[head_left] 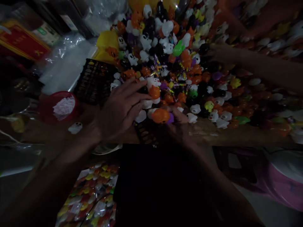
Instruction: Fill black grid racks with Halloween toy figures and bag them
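Observation:
My left hand is stretched out over the near edge of a pile of small toys, its fingers apart. Its fingertips lie beside an orange toy and a white toy; whether they touch is unclear. In my right hand is a round orange pumpkin toy, gripped near a purple toy part. I cannot tell whether the purple part belongs to the pumpkin. Beneath the hands, a black slotted tray shows at the table's front edge, partly covered.
Another person's arm reaches into the heap from the right. A second black tray and a red bowl of white slips stand at left, near a lone ghost toy. Bagged colourful toys lie below the wooden table edge.

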{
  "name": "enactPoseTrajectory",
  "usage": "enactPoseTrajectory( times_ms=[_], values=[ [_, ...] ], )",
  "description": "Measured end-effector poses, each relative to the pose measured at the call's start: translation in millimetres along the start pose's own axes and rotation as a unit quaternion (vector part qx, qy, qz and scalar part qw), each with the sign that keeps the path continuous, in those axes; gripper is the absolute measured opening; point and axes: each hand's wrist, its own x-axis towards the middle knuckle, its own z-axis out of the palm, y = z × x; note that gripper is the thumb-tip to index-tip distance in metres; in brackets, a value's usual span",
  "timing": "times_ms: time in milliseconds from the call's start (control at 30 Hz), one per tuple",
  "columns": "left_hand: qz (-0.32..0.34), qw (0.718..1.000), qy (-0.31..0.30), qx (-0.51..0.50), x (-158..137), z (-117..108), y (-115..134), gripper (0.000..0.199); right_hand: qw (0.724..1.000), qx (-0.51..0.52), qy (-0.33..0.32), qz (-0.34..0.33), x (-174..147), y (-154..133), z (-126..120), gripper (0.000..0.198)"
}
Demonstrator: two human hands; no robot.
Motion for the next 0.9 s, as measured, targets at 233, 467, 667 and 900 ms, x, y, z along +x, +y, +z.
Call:
enactPoseTrajectory(
  times_ms=[233, 467, 667, 900],
  values=[
    [-0.011, 0.999, -0.017, -0.044, -6.7, 21.3, -11.2, 0.04, 0.997, 0.065, -0.039, 0.029, 14.4, 12.6, 33.7, 0.03],
    [-0.003, 0.997, -0.033, -0.071, -2.8, 20.0, -9.0, 0.035, 0.99, 0.118, -0.041, 0.065, 14.1, 18.5, 29.8, 0.032],
    [-0.02, 0.999, -0.028, -0.028, 1.6, 26.5, -12.5, 0.019, 0.984, 0.142, -0.003, 0.107, 18.6, 11.4, 43.0, 0.033],
    [-0.026, 0.995, -0.068, 0.065, 2.4, 26.4, -12.2, 0.029, 0.993, -0.01, 0.036, 0.115, -5.8, -1.5, 2.0, 0.026]
  ],
)
